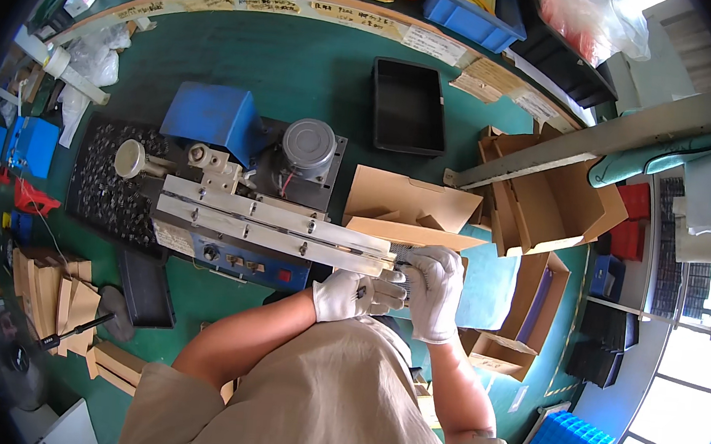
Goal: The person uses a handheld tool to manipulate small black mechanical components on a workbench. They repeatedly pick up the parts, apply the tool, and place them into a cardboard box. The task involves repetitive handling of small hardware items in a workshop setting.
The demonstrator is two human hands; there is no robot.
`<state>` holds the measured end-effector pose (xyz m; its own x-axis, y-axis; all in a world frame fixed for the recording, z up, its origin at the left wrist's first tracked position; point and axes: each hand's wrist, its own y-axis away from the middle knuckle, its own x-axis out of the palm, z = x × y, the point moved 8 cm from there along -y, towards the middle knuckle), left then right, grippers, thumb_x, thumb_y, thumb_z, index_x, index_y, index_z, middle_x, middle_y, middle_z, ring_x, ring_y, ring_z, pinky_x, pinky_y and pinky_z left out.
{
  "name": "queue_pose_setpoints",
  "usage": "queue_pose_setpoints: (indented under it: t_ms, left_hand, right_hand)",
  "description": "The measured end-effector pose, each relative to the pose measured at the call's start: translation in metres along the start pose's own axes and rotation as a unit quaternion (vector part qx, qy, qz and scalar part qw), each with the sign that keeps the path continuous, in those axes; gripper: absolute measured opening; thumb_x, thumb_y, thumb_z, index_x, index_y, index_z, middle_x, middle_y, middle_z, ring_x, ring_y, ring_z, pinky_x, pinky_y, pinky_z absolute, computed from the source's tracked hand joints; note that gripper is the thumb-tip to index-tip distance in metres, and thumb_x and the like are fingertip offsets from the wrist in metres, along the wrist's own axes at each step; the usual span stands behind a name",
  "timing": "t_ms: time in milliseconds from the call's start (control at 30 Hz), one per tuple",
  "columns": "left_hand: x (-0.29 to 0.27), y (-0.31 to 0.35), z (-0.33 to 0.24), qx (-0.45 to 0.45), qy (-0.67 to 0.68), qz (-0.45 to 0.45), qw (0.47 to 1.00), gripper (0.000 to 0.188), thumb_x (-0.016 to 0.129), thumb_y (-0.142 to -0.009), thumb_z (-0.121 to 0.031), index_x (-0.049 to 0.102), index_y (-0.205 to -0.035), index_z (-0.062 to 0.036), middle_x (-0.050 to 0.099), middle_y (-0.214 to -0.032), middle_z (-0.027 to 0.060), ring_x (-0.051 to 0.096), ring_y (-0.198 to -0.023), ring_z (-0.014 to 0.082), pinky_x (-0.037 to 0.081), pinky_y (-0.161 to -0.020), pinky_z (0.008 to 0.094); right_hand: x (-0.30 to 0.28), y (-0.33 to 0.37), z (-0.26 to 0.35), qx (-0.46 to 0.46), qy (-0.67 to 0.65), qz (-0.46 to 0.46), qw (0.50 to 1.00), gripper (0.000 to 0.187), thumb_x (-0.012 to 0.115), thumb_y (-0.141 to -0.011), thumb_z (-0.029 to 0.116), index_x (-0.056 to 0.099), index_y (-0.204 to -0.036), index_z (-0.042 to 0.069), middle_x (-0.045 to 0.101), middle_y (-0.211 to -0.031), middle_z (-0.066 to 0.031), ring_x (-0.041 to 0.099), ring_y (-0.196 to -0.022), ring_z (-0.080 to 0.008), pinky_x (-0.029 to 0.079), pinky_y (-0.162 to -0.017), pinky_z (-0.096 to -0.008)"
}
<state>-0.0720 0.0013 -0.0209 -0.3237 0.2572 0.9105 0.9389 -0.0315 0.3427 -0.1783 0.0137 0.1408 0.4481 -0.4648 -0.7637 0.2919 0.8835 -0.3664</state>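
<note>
A long bench machine has twin pale metal rails that slope down to the right. At their right end my right hand, in a white glove, has its fingers bent and pressed together. What they pinch is hidden. Just below the rails my left hand, also gloved, lies palm up with its fingers loosely curled toward the right hand. A small dark part shows in its palm. On the machine are a blue cover, a round grey motor and a blue control panel with a red switch.
A black mat strewn with small dark parts lies left of the machine. Behind stands a black tray. Cardboard boxes stand beyond and right of my hands, by a light blue sheet. A metal post crosses at right.
</note>
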Motion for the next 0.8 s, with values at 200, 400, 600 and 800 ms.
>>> queue_pose_setpoints:
  t_ms: [200,400,600,800]
  left_hand:
    - [-0.009,0.001,-0.003,0.059,-0.018,-0.011,0.998,0.031,0.046,-0.102,-0.003,0.051,-0.133,-0.0038,0.064,-0.122,0.0125,0.067,-0.107,0.0233,0.058,-0.079,0.0319]
    - [0.003,0.008,-0.010,0.029,0.040,0.012,0.999,0.033,0.055,-0.095,0.002,0.053,-0.127,-0.0024,0.063,-0.120,0.0121,0.067,-0.101,0.0236,0.060,-0.077,0.0292]
    - [-0.004,-0.003,-0.007,0.079,0.014,-0.015,0.997,0.031,0.062,-0.093,-0.008,0.056,-0.124,-0.0081,0.065,-0.109,0.0052,0.065,-0.091,0.0170,0.054,-0.074,0.0317]
    - [-0.019,-0.012,-0.006,0.152,-0.249,-0.031,0.956,0.046,0.044,-0.105,-0.047,0.057,-0.124,-0.0078,0.066,-0.117,0.0074,0.065,-0.109,0.0209,0.055,-0.086,0.0342]
  right_hand:
    - [0.014,-0.006,0.020,-0.050,-0.024,-0.024,0.998,0.029,0.075,-0.072,0.000,0.066,-0.097,0.008,0.067,-0.099,-0.0082,0.061,-0.100,-0.0318,0.047,-0.093,-0.0441]
    - [0.001,0.018,0.006,0.074,-0.082,-0.082,0.990,0.032,0.080,-0.071,0.002,0.070,-0.100,0.009,0.064,-0.100,-0.0101,0.061,-0.097,-0.0312,0.047,-0.092,-0.0426]
    - [0.050,0.045,0.019,0.028,0.048,0.097,0.994,0.034,0.086,-0.062,0.024,0.073,-0.092,0.012,0.063,-0.109,-0.0075,0.054,-0.115,-0.0358,0.040,-0.095,-0.0506]
    - [0.039,0.043,0.009,0.032,-0.096,0.081,0.992,0.024,0.078,-0.070,0.006,0.066,-0.090,0.009,0.068,-0.104,-0.0091,0.062,-0.104,-0.0329,0.045,-0.094,-0.0463]
